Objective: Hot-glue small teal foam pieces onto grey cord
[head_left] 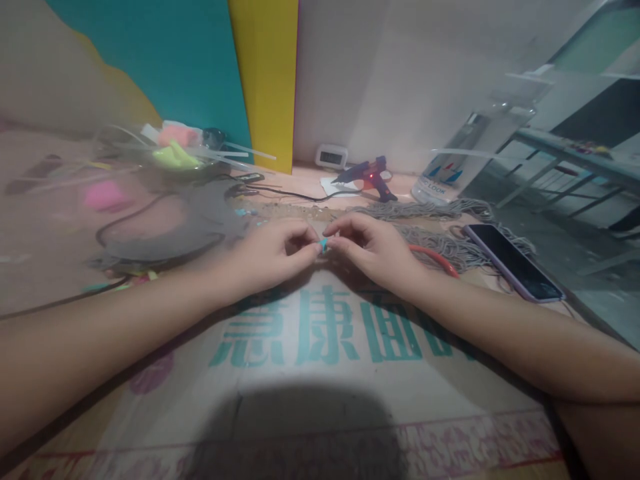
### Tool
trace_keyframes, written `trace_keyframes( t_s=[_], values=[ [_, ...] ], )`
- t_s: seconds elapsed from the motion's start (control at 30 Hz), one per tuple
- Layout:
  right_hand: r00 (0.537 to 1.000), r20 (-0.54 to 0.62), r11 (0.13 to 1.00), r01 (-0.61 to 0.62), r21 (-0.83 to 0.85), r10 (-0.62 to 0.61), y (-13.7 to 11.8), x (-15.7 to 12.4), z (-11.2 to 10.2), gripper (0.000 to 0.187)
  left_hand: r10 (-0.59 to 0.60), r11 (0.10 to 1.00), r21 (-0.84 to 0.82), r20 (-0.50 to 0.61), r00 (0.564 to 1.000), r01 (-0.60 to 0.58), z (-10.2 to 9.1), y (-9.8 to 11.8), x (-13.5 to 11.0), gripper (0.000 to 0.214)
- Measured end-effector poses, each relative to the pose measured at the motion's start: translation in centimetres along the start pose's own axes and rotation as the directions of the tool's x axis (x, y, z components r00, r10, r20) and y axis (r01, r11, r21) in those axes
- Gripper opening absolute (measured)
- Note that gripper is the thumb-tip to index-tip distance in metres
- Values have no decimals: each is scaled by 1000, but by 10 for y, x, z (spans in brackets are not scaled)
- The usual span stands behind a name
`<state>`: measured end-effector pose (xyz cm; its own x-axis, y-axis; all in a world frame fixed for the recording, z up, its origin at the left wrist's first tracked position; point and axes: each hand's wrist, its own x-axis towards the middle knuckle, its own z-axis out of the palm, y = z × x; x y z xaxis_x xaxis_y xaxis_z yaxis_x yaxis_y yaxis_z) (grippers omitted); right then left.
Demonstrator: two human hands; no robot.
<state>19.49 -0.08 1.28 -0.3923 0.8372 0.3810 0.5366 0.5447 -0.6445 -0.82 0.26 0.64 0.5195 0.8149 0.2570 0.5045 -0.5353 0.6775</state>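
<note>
Between my fingertips, over the printed cardboard (280, 407), is a small turquoise piece (323, 245), too small to name further. My left hand (283, 250) pinches its left side between thumb and forefinger. My right hand (373, 247) meets it from the other side, thumb and forefinger closed on it. Both wrists rest low over the board. An orange-red handle (435, 258), part of a tool otherwise hidden, sticks out behind my right wrist.
A glue gun (370, 177) with a red light stands at the back beside a small digital clock (331, 157). Grey cord bundles (440, 243), a phone (515, 262) and a clear bottle (465, 153) lie or stand right. Left are coloured clay-like lumps (175, 155) and a grey round shape (165, 230).
</note>
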Motion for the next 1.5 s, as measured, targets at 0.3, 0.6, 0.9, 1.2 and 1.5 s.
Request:
trace_keyframes(
  t_s=[0.3,0.6,0.9,1.2,1.5],
  values=[
    [985,33,968,-175,178,172,8,4,1,24,-36,998,-52,-16,999,36,-1,-2,1,34],
    [985,50,965,-172,196,166,7,2,2,24,-51,996,-71,-7,999,50,1,-2,1,30],
    [996,24,993,-90,74,89,5,1,1,19,-89,996,-26,-64,994,87,0,-1,2,27],
    [993,-34,990,111,-83,-114,3,0,2,8,-68,997,30,-59,996,70,0,0,2,28],
    [972,-17,960,228,-159,-234,2,-3,2,10,-3,999,42,-8,1000,3,0,-1,0,26]
  ],
)
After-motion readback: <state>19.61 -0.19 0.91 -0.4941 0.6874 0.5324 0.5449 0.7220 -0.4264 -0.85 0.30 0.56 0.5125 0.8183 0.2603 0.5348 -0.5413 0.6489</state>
